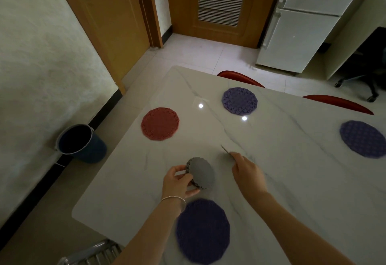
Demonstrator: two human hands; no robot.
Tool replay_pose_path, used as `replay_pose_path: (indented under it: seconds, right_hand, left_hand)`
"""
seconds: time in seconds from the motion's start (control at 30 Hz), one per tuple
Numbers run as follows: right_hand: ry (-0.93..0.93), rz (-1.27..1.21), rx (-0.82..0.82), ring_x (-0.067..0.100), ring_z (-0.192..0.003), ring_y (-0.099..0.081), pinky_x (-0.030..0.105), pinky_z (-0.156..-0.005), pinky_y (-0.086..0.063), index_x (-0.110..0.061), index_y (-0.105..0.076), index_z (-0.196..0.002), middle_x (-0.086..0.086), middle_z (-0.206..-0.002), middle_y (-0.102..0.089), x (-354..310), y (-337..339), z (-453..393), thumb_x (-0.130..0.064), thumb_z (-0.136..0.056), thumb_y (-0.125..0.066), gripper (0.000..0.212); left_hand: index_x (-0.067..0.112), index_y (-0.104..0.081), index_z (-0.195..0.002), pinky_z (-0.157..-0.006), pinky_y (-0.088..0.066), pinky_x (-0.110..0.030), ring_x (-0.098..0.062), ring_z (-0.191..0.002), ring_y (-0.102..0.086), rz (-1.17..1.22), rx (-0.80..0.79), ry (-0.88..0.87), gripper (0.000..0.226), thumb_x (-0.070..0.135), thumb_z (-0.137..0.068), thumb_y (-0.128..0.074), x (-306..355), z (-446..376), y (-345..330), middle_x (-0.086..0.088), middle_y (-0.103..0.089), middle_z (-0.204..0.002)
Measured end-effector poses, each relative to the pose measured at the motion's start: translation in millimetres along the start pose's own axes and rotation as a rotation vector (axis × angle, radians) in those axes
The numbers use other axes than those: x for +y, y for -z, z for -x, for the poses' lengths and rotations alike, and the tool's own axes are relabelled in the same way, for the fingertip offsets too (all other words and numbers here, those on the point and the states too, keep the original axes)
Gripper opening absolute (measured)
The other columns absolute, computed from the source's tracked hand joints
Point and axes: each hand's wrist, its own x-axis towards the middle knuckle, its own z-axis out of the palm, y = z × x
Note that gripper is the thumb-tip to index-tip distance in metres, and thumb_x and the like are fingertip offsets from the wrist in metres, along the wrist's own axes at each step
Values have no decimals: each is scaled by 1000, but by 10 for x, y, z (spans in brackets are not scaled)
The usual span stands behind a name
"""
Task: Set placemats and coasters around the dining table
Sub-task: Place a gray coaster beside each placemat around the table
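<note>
On the white marble dining table (282,170) lie round placemats: a red placemat (160,123) at the left end, a purple placemat (239,100) at the far side, another purple placemat (363,138) at the right, and a dark purple placemat (203,230) nearest me. My left hand (179,182) grips a small stack of grey coasters (201,174), held tilted just above the table. My right hand (246,171) pinches a single thin grey coaster (226,151), seen edge-on, to the right of the stack.
Two red chairs (240,76) (338,103) stand at the far side. A dark blue bucket (80,142) sits on the floor by the left wall. A metal chair back (94,254) is at the near left. A white fridge (302,20) and wooden doors stand beyond.
</note>
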Motion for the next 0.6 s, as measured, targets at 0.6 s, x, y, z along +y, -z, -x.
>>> replay_pose_path:
  seconds: [0.6]
  right_hand:
    - [-233,17,287,25,-88,-71,34,-72,-58,-10,-69,-108,9,-107,-72,159,541,1884,11,-73,-66,41]
  left_hand:
    - [12,-58,-98,-50,-58,-33,-32,-78,-66,-67,-257,58,21,-3,-84,-59,-235,472,-183,-21,-65,-89]
